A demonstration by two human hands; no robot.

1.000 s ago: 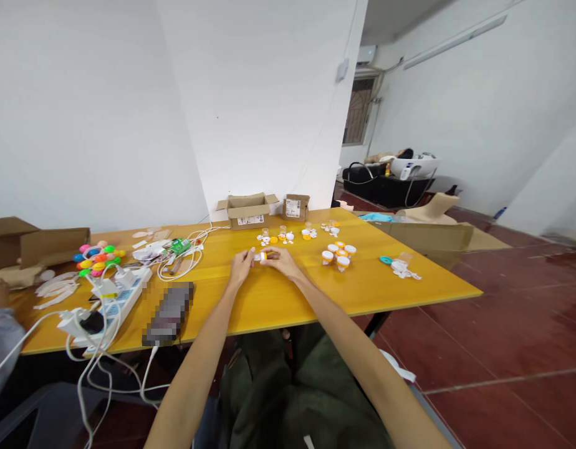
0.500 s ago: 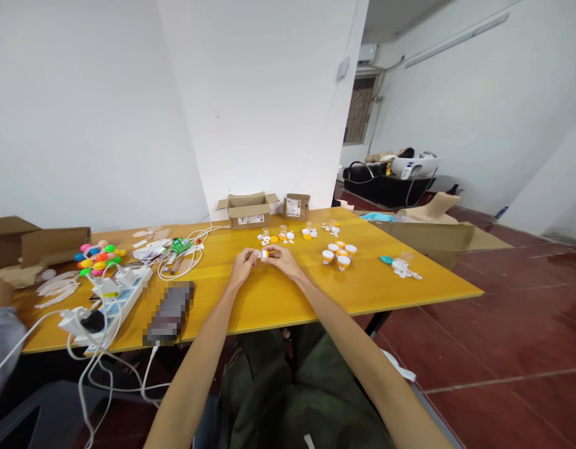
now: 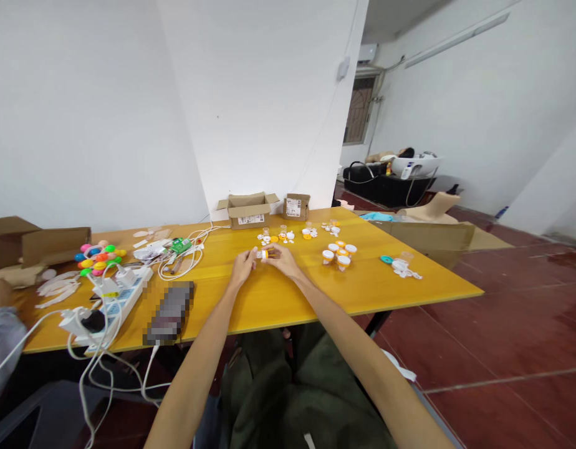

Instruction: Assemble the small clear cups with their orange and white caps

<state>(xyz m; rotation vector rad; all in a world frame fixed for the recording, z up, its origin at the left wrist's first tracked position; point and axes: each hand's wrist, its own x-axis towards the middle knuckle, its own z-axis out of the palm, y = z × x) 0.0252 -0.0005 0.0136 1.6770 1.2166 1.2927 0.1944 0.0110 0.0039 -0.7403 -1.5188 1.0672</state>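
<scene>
A small clear jar with a white and orange lid lies on its side between my two hands, just above the table. My left hand closes its fingers round the clear end. At the lid end, my right hand grips with curled fingers. Beyond my hands are small clusters of loose white parts, clear cups and orange rings. To the right stands a group of several similar lidded jars. Details of the held jar are too small to make out.
Two cardboard boxes stand at the table's back edge. A phone, a power strip with tangled cables and colourful balls lie left. A teal ring and white pieces lie far right. Another person's sleeve shows at left.
My left hand has shifted slightly on the jar, and more of its clear side shows between my hands. The things on the table have not moved.
</scene>
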